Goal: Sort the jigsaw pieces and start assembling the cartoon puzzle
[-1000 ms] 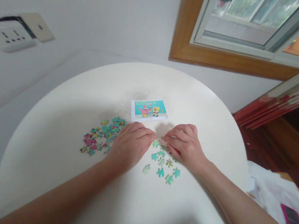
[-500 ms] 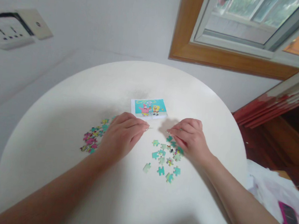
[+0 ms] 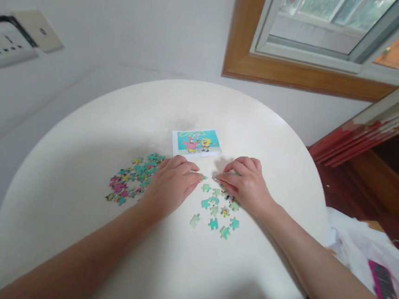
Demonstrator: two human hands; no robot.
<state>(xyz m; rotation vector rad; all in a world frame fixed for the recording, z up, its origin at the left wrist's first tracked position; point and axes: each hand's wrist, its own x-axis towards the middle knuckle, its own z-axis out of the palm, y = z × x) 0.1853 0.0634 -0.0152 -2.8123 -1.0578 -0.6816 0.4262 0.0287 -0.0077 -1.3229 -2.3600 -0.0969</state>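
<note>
My left hand (image 3: 172, 183) is closed in a pinch, its fingertips on a small teal puzzle piece (image 3: 204, 178). Facing it across a narrow gap, my right hand (image 3: 247, 184) pinches another puzzle piece (image 3: 215, 178), mostly hidden by the fingers. Loose green and teal pieces (image 3: 213, 224) lie spread below and partly under the right hand. Left of my left hand is a dense pile of mixed puzzle pieces (image 3: 121, 184) in teal, pink and yellow, partly covered by that hand. Beyond both hands lies a picture card (image 3: 200, 141) with cartoon figures on a teal ground.
The round white table (image 3: 72, 241) stands against a white wall with a socket (image 3: 8, 44) at left. A wood-framed window (image 3: 310, 75) and a red-and-white curtain (image 3: 357, 140) are at right. A pink-edged dark object (image 3: 385, 289) lies on white plastic beside the table.
My hands have come closer together and lower toward the table, the right moving left. More of the left pile shows. The whole view has shifted slightly.
</note>
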